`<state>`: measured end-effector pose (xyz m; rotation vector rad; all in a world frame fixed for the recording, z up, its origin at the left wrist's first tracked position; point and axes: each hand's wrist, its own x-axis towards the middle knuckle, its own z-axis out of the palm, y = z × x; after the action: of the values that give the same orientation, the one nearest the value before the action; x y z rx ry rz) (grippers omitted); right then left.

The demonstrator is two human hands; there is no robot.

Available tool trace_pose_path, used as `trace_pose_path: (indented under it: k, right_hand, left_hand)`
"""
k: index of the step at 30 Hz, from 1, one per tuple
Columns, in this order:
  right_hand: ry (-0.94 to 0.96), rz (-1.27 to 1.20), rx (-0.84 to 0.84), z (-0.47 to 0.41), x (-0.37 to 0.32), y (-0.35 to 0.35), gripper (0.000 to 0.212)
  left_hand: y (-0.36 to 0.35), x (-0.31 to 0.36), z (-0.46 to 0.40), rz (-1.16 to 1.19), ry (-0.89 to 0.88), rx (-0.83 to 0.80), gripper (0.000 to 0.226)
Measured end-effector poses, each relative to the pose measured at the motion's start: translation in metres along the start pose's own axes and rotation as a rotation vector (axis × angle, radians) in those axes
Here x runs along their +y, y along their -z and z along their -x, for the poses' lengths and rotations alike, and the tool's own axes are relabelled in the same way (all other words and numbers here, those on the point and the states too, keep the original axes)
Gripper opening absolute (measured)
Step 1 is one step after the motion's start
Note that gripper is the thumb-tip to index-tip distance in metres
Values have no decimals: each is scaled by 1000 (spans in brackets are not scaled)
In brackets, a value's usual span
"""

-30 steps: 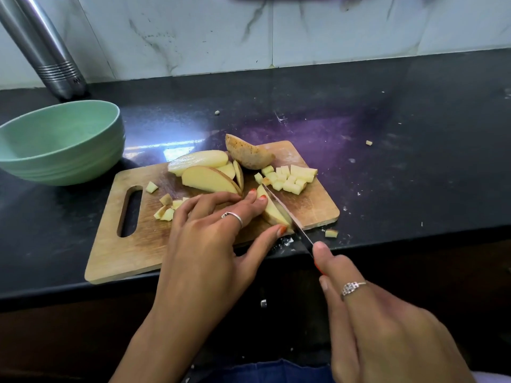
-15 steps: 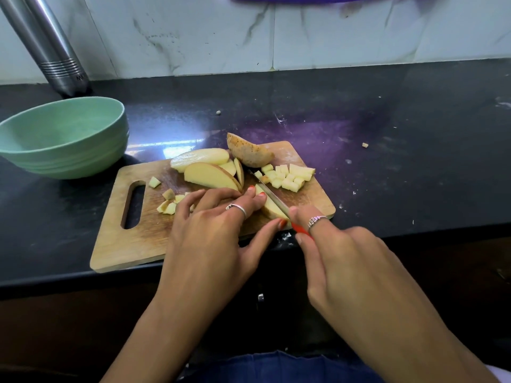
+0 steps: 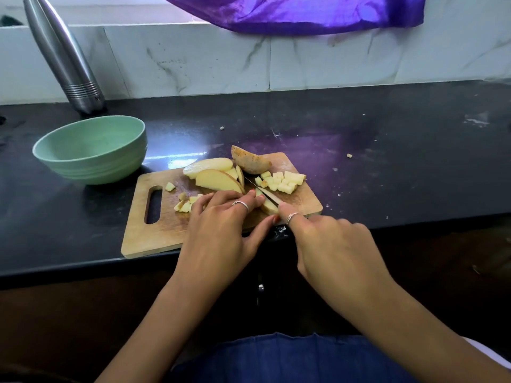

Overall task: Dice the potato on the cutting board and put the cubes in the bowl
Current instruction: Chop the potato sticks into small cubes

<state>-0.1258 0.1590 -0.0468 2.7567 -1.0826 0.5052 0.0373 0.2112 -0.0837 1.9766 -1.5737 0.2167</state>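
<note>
A wooden cutting board lies on the black counter. On it are several potato wedges, one skin-side-up piece, a pile of cubes at the right and a smaller cluster of cubes at the left. My left hand holds down a potato slice with fingertips and thumb. My right hand grips a knife, its blade lying through that slice. The green bowl stands to the left of the board; I see no cubes in it.
A steel bottle stands behind the bowl against the marble wall. A purple cloth hangs at the top. Small potato bits lie on the counter to the right. The counter's front edge runs just below the board.
My right hand has slid forward onto the board's corner, driving the blade further along the slice. My left hand stays on the slice. The view has tilted up.
</note>
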Motion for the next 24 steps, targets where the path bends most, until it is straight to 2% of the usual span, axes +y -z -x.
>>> trace_pose_path:
  k: [2, 6, 9, 11, 13, 15, 18, 21, 24]
  right_hand:
    - [-30, -25, -8, 0, 1, -1, 54]
    - [-53, 24, -72, 8, 1, 19, 48]
    - [-44, -80, -71, 14, 10, 28, 34]
    - [-55, -123, -61, 17, 15, 30, 33]
    - [-104, -300, -39, 18, 15, 31, 32]
    - [-105, -378, -13, 21, 16, 28, 30]
    - [-138, -452, -7, 28, 12, 26, 24]
    - [-133, -540, 6, 34, 1, 20, 26]
    - [-124, -524, 5, 33, -5, 12, 25]
  left_hand:
    - [2, 5, -1, -52, -14, 37, 53]
    - [5, 13, -2, -49, -10, 69, 51]
    - [6, 11, -1, -20, -13, 58, 51]
    - [5, 11, 0, -14, -16, 63, 50]
    - [5, 10, 1, -14, -22, 68, 48]
    - [4, 9, 1, -23, -20, 57, 48]
    - [4, 9, 0, -9, -14, 51, 49]
    - [2, 9, 1, -4, -25, 81, 48]
    - [-1, 7, 2, 8, -47, 124, 45]
